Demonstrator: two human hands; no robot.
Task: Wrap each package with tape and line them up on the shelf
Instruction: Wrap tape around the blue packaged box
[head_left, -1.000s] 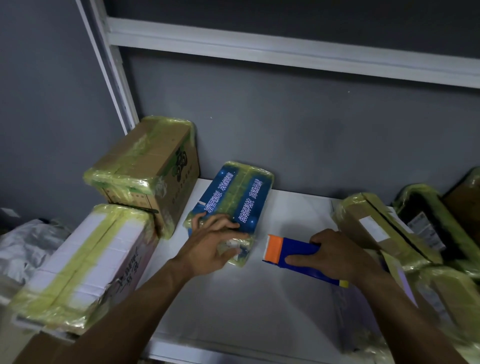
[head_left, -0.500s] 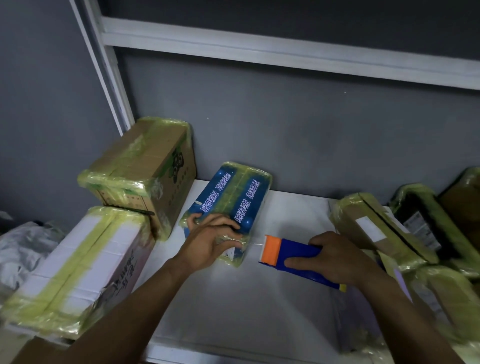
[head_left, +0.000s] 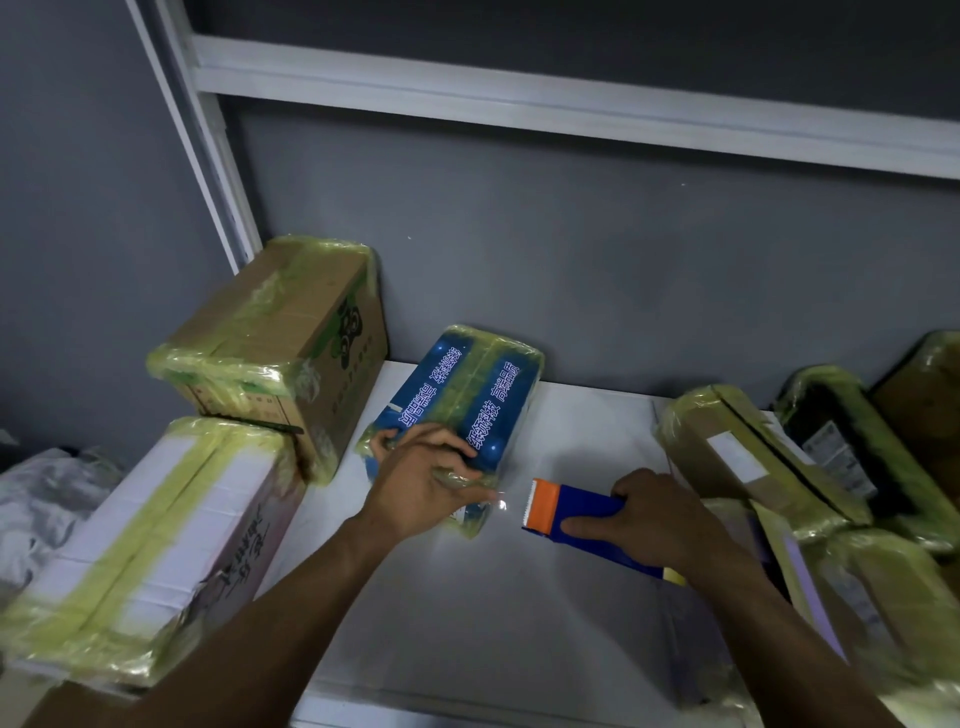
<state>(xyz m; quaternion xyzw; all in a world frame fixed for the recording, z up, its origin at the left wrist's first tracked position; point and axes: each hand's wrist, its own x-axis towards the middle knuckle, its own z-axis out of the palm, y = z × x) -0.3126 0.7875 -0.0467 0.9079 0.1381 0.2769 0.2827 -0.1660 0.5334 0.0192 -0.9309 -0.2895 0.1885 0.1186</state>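
Note:
A blue package (head_left: 470, 395) with white lettering, wrapped in yellowish tape, lies flat on the white shelf (head_left: 519, 623). My left hand (head_left: 423, 478) presses down on its near end, fingers curled over the corner. My right hand (head_left: 657, 519) grips a blue tape dispenser (head_left: 576, 512) with an orange cutter head, just right of the package. A thin clear strip of tape runs between the cutter and the package's near corner.
A taped brown carton (head_left: 275, 343) stands at the back left, a taped white box (head_left: 140, 535) in front of it. Several taped brown and dark parcels (head_left: 748, 457) crowd the right side. A grey wall and a white upper shelf rail (head_left: 571, 104) are behind.
The dispenser has drawn slightly away to the right of the package, stretching a short strip of tape. My left hand stays pressed on the package's near end.

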